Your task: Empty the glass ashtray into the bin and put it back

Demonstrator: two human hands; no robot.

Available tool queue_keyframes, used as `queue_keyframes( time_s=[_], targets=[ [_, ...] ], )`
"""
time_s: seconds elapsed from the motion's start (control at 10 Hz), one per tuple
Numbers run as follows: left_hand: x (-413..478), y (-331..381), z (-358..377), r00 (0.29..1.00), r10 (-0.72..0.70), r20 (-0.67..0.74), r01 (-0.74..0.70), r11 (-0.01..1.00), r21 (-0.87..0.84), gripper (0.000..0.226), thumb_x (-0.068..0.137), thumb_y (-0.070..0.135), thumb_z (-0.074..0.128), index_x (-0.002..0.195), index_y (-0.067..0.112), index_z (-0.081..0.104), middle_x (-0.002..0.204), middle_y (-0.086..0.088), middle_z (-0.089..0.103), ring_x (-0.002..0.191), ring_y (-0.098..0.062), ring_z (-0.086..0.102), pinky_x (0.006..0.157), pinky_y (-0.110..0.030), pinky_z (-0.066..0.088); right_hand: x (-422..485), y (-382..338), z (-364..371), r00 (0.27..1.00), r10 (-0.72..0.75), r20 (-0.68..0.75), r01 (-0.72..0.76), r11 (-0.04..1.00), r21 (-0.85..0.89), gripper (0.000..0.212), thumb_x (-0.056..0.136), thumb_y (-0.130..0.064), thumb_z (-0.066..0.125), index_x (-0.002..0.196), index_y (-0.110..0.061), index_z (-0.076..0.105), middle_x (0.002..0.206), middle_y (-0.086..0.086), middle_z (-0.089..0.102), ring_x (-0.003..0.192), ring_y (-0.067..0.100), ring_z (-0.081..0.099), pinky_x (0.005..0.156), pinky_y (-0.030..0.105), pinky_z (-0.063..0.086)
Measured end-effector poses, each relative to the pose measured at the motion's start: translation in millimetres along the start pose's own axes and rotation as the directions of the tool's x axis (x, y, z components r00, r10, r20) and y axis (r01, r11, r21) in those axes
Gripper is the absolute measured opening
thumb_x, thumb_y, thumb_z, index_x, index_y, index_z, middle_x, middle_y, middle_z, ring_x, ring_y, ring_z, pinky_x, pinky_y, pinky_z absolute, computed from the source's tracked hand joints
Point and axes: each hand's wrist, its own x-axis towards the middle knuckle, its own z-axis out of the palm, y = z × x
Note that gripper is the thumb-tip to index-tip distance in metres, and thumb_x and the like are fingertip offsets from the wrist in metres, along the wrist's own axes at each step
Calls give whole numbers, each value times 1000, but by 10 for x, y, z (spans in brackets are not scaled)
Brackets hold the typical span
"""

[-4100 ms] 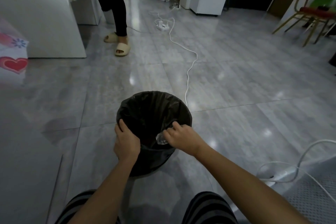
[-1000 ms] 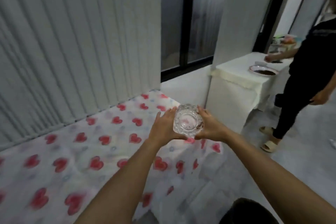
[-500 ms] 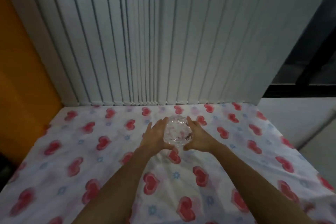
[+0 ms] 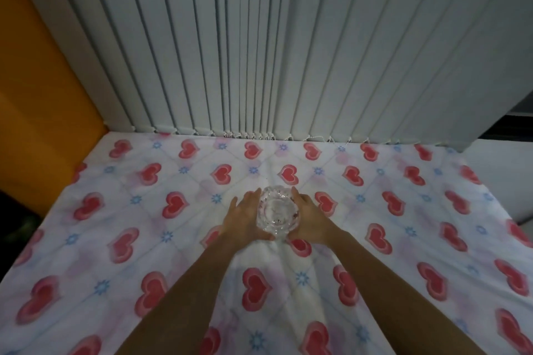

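Left hand [image 4: 243,220], right hand [image 4: 310,219] cupping ashtray [image 4: 277,217]; base contact with cloth [image 4: 161,239] unclear.

Surface [image 4: 173,239] draped in a white cloth [image 4: 375,282] printed with red hearts and small blue stars. Directly behind the surface, pale grey vertical blinds [image 4: 259,52] hanging to its far edge. Left of the blinds, an orange wall [image 4: 34,95]. Right of the blinds, a dark window strip [image 4: 516,124]. Dim, cool light.
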Motion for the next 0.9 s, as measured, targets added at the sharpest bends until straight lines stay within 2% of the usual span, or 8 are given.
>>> queue_keyframes(
  time_s=[0.2,0.4,0.6,0.7,0.8,0.9],
  targets=[
    [48,-19,187,999,-42,5,43,997,-63,115,59,53,79,146,13,16,150,-5,34,140,-20,28,118,-43,6,77,169,58,1000,25,15,-24,998,-57,128,57,-31,88,150,-12,1,140,17,37,125,31,46,103,40,43],
    [136,-57,333,995,-87,57,90,994,-56,117,60,53,78,147,15,9,154,-4,28,143,-21,20,119,-42,2,149,303,90,1000,21,5,-21,996,-91,126,58,-41,86,150,-14,5,146,14,35,136,32,27,113,48,28],
    [178,-51,354,992,-99,82,105,992,-67,116,59,55,76,147,18,10,153,-5,30,141,-23,23,118,-43,2,161,366,92,1000,27,2,-27,995,-99,126,57,-45,85,150,-15,6,149,12,32,137,32,25,114,48,25],
    [171,-28,311,988,-86,127,91,995,-31,117,62,59,73,147,15,7,154,-6,26,143,-24,20,118,-44,2,171,335,75,997,46,54,-39,992,-116,128,58,-43,85,150,-15,1,151,12,27,137,32,23,114,50,26],
    [206,-29,214,971,-71,229,55,996,76,116,69,62,67,148,9,1,158,-9,16,146,-24,11,118,-46,1,192,331,36,992,73,107,-64,994,-87,127,60,-39,85,150,-15,-2,154,11,17,139,35,18,114,53,25],
    [252,18,24,937,-111,331,44,978,202,108,77,64,57,148,8,-3,160,-10,5,147,-25,4,118,-48,0,214,313,-45,981,86,174,-72,993,-90,116,69,-31,78,150,-15,-3,159,10,0,144,37,2,116,53,19]
  ],
)
